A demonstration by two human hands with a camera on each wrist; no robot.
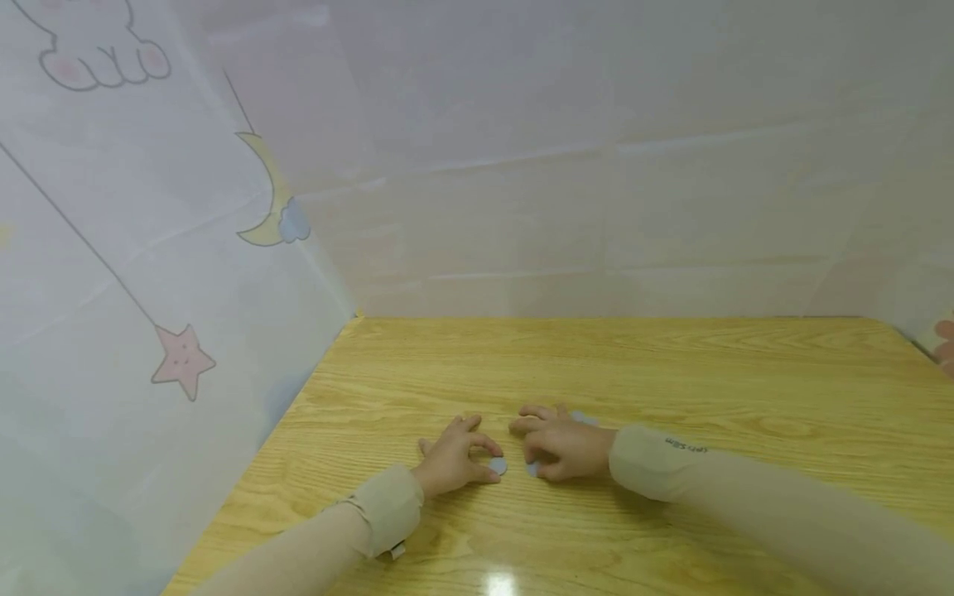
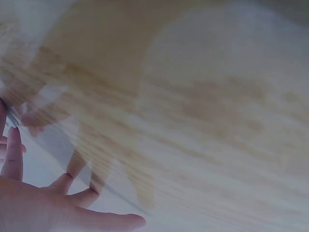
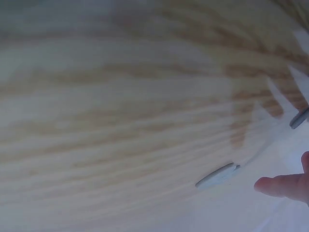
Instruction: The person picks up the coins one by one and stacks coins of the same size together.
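Observation:
My left hand (image 1: 452, 457) pinches a small pale grey-blue disc (image 1: 498, 465) between thumb and index finger, low over the wooden table, its other fingers spread. Facing it, my right hand (image 1: 565, 447) grips a similar disc (image 1: 532, 468) by thumb and fingertips, which partly cover it. Just behind the right hand lie more pale disc shapes (image 1: 584, 418), partly hidden by it. The right wrist view has one disc (image 3: 217, 176) flat on the table near a fingertip (image 3: 270, 186), and another disc's edge (image 3: 300, 117) at the right border.
The wood-grain table (image 1: 671, 364) reaches back to a pale cloth wall (image 1: 522, 207). Another cloth wall stands along the left edge, printed with a pink star (image 1: 183, 362) and a yellow moon (image 1: 272, 194). Beige sleeves cover both forearms.

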